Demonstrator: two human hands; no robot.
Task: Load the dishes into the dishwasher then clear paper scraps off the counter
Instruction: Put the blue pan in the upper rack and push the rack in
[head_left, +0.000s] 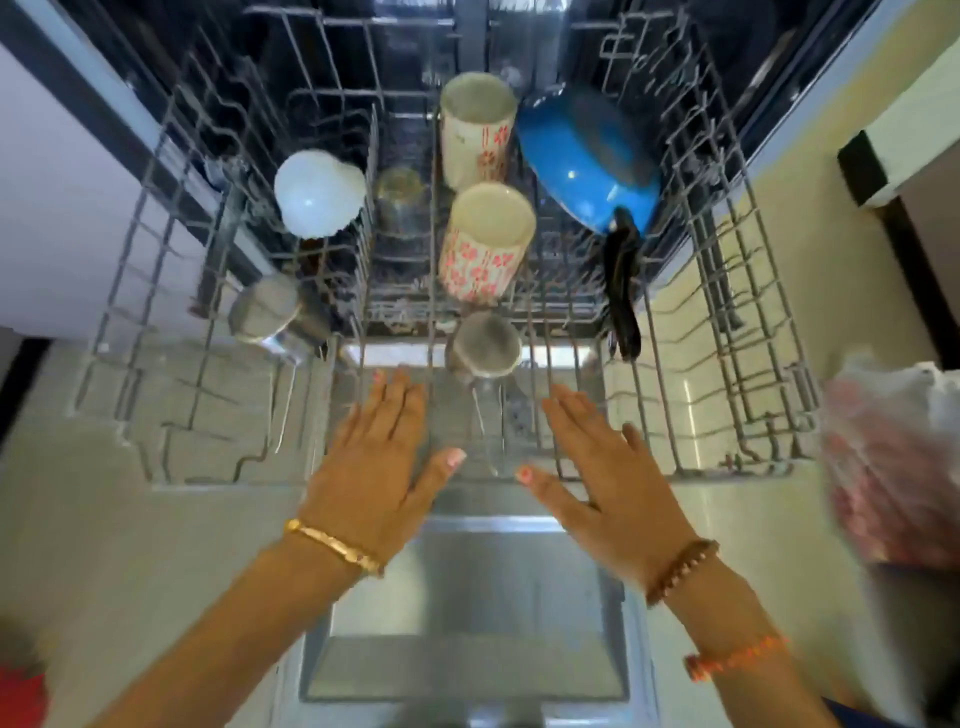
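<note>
Both hands are held flat, fingers straight, nothing gripped: left hand (376, 467) and right hand (602, 467) are laid on the near edge of the pulled-out dishwasher rack (208, 395). Rack is loaded: steel cup (483, 345) at 12 o'clock from the hands, two floral tumblers (485, 241) beyond, blue pan (587, 156) at 1 o'clock, white bowl (318, 193) at 11 o'clock.

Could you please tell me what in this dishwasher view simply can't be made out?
Head view only:
- Plastic bag at the right edge: motion blur hides its contents.
- Red object, bottom left corner: cut off by the frame, unidentifiable.
- Dishwasher interior behind the rack: too dark.
- Left hand and right hand: contact with the rack is unclear.
</note>
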